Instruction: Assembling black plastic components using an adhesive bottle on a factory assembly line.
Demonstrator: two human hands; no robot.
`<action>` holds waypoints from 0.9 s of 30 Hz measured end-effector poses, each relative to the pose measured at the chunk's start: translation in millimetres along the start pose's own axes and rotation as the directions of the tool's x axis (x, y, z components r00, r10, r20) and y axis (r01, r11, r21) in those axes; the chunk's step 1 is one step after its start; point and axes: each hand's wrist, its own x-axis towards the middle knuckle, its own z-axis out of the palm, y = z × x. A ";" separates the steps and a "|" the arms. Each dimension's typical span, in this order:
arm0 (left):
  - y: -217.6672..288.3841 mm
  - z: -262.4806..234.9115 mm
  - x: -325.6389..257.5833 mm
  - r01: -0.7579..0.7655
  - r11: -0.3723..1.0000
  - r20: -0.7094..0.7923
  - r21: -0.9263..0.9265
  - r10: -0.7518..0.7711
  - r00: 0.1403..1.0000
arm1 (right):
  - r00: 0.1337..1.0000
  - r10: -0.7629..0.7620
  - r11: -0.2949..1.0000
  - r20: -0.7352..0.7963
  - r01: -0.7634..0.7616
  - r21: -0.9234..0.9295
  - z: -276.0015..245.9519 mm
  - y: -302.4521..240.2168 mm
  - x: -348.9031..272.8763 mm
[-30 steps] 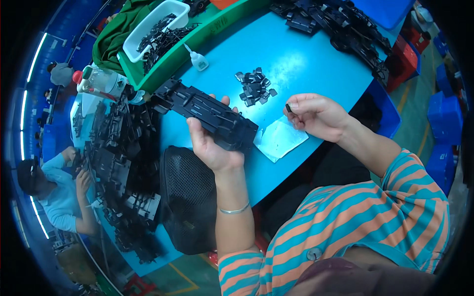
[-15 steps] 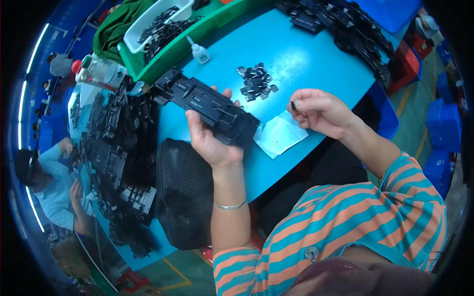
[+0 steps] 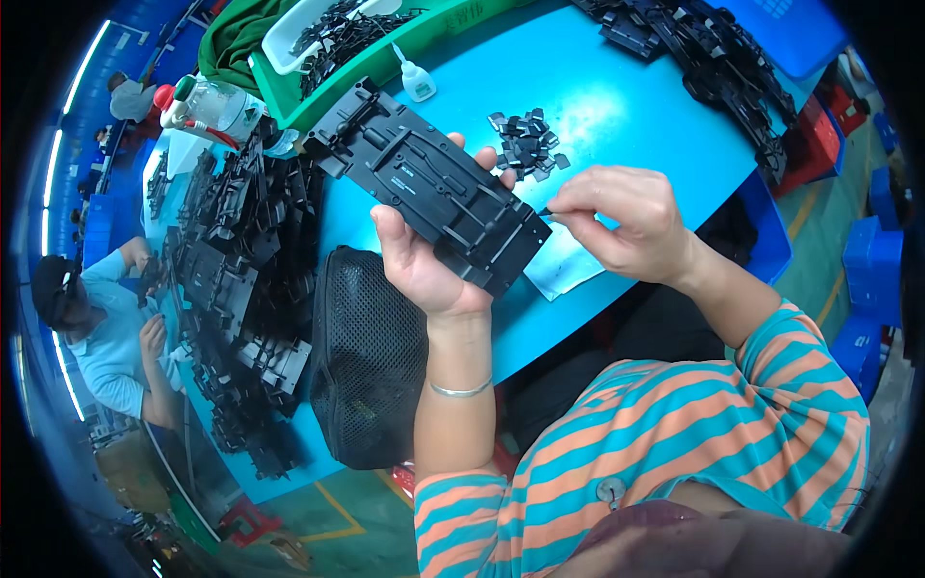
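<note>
A long black moulded plastic part (image 3: 434, 188) rests in my left hand (image 3: 424, 265), with the thumb on its near edge and fingertips showing past the far edge. My right hand (image 3: 626, 222) pinches a small black piece (image 3: 545, 211) at the right end of that part; I cannot tell whether the two touch. Beyond the hands lies a pile of small black pieces (image 3: 527, 144) on the blue table (image 3: 462, 101). A white sheet or bag (image 3: 566, 268) lies partly under the right hand.
A white squeeze bottle (image 3: 416, 81) stands by a green tray (image 3: 376, 63). Black plastic parts are heaped at left (image 3: 226, 260) and at far right (image 3: 718, 67). A black mesh bag (image 3: 371, 361) sits at the near table edge. Across the left heap sits another person (image 3: 111, 332).
My left hand has turned the black part's face more toward view. My right hand has brought the small piece over to the part's right end.
</note>
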 end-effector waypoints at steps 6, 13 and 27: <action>-1.3 3.2 3.1 -0.008 1.000 0.008 -0.002 0.008 1.000 | 0.993 -0.120 0.979 -0.009 0.117 -0.166 6.9 2.9 -5.4; -1.3 3.7 1.2 -0.011 1.000 0.007 0.004 0.011 1.000 | 0.987 -0.161 0.968 0.003 0.158 -0.194 6.7 4.0 -6.5; -2.3 3.7 1.6 -0.020 0.999 0.010 0.040 0.019 1.000 | 0.979 -0.199 0.961 0.048 0.205 -0.188 7.7 7.6 -5.6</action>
